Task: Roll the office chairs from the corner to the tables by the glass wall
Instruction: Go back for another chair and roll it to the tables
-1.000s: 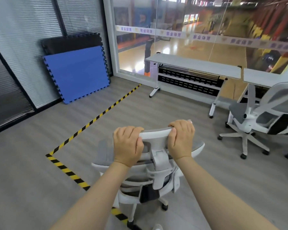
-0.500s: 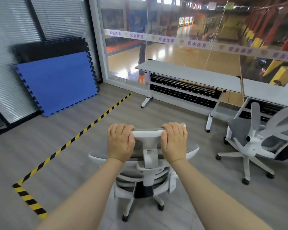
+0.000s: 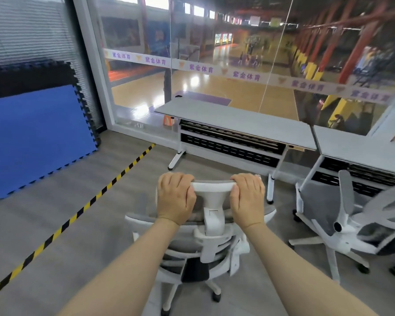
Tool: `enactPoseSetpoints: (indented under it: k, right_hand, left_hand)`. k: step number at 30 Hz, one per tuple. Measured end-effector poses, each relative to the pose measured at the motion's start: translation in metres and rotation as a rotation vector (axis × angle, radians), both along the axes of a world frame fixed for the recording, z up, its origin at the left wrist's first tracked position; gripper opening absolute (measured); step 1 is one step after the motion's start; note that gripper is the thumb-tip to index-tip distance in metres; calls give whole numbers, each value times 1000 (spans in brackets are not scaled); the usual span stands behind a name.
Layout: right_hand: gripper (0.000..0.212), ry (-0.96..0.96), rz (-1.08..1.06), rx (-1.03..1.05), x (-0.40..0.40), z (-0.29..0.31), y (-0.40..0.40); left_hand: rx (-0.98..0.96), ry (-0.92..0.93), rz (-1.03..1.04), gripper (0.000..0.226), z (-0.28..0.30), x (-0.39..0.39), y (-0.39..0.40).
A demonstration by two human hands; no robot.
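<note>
Your left hand (image 3: 176,197) and your right hand (image 3: 246,198) both grip the white headrest (image 3: 211,187) of the office chair (image 3: 201,242) in front of you, fingers curled over its top edge, one hand at each end. The chair has a white frame and grey mesh, and its back faces you; it stands on the grey floor (image 3: 55,224), short of the near table (image 3: 235,119) that sits against the glass wall (image 3: 214,53). A second table (image 3: 360,147) adjoins it on the right, and a second office chair (image 3: 342,224) of the same kind stands at that table, turned sideways. To your left, a yellow-and-black tape line (image 3: 78,213) runs diagonally across the floor. Beyond it, a blue foam mat (image 3: 37,137) leans against the blinds, with a black foam mat (image 3: 27,76) behind it.
</note>
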State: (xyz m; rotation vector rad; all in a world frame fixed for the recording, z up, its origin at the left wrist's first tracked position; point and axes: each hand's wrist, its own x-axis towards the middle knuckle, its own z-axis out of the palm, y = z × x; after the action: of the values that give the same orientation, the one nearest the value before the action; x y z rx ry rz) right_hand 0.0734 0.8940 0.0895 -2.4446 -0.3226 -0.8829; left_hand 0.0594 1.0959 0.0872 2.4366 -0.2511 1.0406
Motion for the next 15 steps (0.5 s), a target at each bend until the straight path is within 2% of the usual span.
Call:
enactPoseSetpoints:
  k: [9,15]
  right_hand:
    - [32,39,-69,-11,143,3,-34]
    - [33,-51,-119,-23,229,-6,-65]
  left_hand:
    - [3,18,-73,27,0,160,-36]
    - [-10,-32,-73,30,-6,255,-70]
